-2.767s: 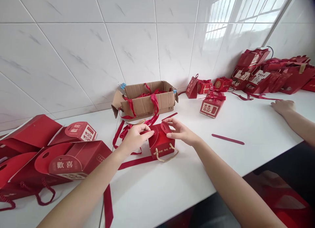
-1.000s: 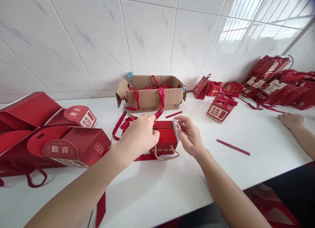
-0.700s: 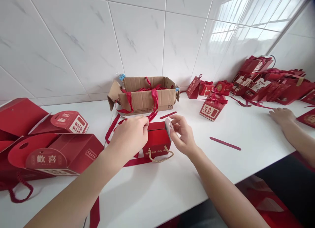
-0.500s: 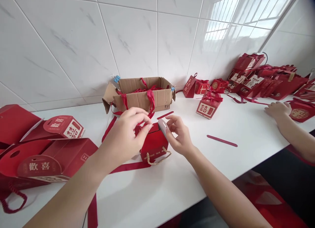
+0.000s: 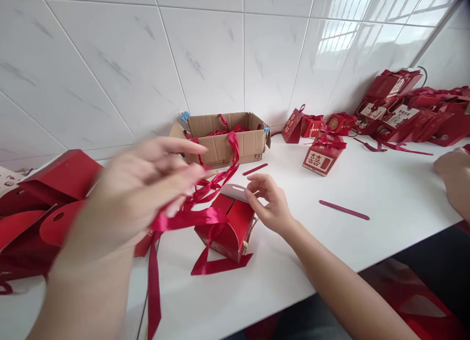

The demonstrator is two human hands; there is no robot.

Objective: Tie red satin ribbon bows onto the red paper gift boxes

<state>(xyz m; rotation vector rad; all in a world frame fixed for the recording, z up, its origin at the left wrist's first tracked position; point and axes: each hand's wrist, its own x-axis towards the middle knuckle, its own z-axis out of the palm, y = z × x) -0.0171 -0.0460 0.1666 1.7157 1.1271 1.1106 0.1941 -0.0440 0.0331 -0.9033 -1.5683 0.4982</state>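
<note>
A small red gift box (image 5: pixel 229 227) with a rope handle sits tilted on the white counter (image 5: pixel 370 203). My right hand (image 5: pixel 270 203) pinches its pale rounded top flap (image 5: pixel 234 193). My left hand (image 5: pixel 139 193), raised and motion-blurred, pulls a red satin ribbon (image 5: pixel 191 217) up and to the left; the ribbon runs under and round the box, with one end hanging over the counter's front edge.
A cardboard box (image 5: pixel 223 142) holding red ribbons stands at the wall behind. Larger red boxes (image 5: pixel 55 198) lie at the left. Finished red boxes (image 5: pixel 323 154) and a pile (image 5: pixel 404 110) sit at the right. Another person's hand (image 5: pixel 453 176) rests at the right edge. A loose red strip (image 5: pixel 343 209) lies nearby.
My left hand left the box top and swept up and left, drawing the ribbon with it. The box tipped and turned. My right hand stayed on the flap.
</note>
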